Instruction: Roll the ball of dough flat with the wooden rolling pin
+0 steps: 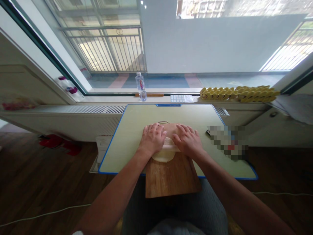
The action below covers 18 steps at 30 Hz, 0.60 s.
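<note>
A pale rolling pin [172,148] lies crosswise over a thin, flattened round of dough [163,157]. My left hand [153,137] covers the pin's left end, with its fingers curved forward over it. Over the right end rests my right hand [187,138] in the same way, thumb pointing inward. Only the pin's middle shows between my hands; both ends are hidden under the palms. Dough shows on the near and far sides of the pin. Beneath everything is a wooden cutting board [171,178], its near end jutting past the table edge toward my lap.
The board rests on a light table [117,147] with a blue rim. A pixelated item [228,142] lies on its right side. A water bottle [141,86] and a yellow braided object [238,93] stand along the windowsill. Red objects [60,143] are on the floor at left.
</note>
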{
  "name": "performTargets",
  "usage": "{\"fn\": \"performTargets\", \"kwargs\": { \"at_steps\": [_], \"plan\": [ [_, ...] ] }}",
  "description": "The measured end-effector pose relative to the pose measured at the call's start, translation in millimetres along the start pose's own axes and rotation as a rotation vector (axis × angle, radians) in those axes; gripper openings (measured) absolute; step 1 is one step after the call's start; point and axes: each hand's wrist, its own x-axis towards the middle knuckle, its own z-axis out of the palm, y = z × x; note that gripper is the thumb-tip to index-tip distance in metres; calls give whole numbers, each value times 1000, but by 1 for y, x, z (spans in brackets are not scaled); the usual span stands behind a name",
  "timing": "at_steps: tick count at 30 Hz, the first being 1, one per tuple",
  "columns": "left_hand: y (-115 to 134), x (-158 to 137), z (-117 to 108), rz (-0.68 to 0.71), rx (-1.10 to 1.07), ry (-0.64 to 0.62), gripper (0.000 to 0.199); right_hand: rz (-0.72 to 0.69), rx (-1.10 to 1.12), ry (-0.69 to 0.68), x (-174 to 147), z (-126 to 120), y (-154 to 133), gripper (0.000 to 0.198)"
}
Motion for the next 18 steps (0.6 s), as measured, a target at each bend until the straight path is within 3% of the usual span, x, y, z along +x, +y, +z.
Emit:
{"fn": "performTargets", "kwargs": {
  "at_steps": [18],
  "plan": [
    [7, -23, -2, -21, 19, -57, 42, 18, -22, -30, -23, 1, -5, 62]
  ]
}}
